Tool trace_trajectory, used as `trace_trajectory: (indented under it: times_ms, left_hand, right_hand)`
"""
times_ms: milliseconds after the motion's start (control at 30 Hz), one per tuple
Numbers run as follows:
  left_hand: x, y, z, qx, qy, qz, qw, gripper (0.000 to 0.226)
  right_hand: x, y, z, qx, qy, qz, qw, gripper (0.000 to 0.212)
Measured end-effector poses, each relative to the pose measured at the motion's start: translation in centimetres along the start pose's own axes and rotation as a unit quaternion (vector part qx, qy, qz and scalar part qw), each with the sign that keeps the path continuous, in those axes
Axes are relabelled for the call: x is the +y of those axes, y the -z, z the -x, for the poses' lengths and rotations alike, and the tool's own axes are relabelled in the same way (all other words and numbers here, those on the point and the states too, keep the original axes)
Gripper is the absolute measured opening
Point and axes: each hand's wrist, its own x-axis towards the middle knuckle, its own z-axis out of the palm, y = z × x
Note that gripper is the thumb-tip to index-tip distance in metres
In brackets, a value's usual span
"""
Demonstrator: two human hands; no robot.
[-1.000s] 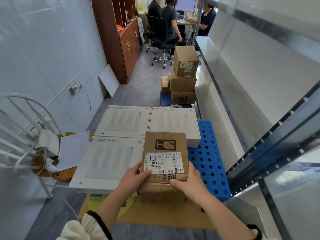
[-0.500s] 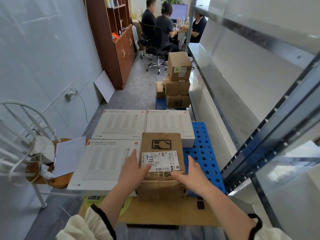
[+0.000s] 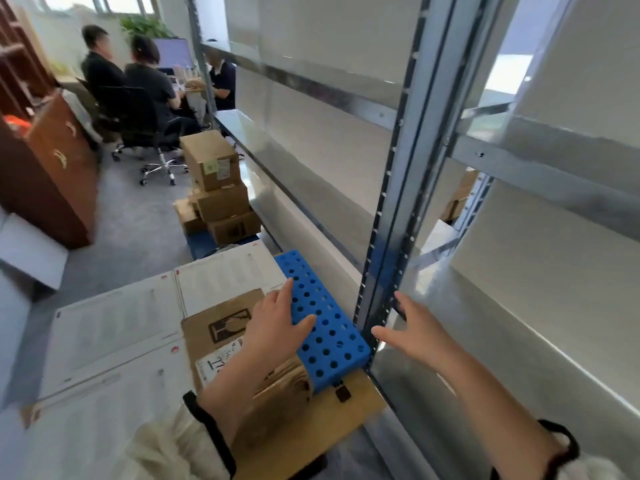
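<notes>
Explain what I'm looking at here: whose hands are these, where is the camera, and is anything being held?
There is no machine: a person wears a wide-angle camera on the head, so the one picture looks forward and down at their own hands. The left hand is spread open above a brown parcel with a shipping label, which lies beside flat white boxes and a blue perforated pallet. The right hand is open too, close to the metal shelf upright. Neither hand holds anything. More cardboard boxes are stacked further back.
</notes>
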Motion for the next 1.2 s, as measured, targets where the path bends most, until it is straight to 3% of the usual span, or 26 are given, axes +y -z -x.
trace_trajectory:
  times_ms: [300,567,833,1000,1133,1200]
  left_hand:
    - [8.0,-5.3,1.7,-0.131,-0.207,-0.027,0.969,0.077]
    - [18.3,-12.8,9.7,-0.26,-0.361,-0.042,0.895,0.075]
    - [29.3,-18.4,20.2,-0.299,-0.494,-0.04,0.816,0.072]
    - [36.4,-21.2,27.2,-0.299,-0.529,-0.015,0.794,0.07]
    - [40.9,-23.9,32.8,-0.314,-0.55,-0.003,0.774,0.068]
    - [42.7,-25.6,35.5,-0.323,-0.545,-0.012,0.774,0.068]
  right_hand:
    - [7.0,4.1,12.5,0.199,-0.189,-0.05,0.96,0.083]
    - [12.4,7.3,26.9,0.339,-0.312,-0.063,0.885,0.08]
    - [16.8,12.3,40.1,0.449,-0.364,0.001,0.816,0.073]
    - [21.0,17.1,46.9,0.456,-0.408,0.074,0.787,0.071]
    - [25.4,19.0,51.4,0.439,-0.437,0.06,0.783,0.057]
    - [27.8,19.4,53.4,0.423,-0.451,0.04,0.785,0.062]
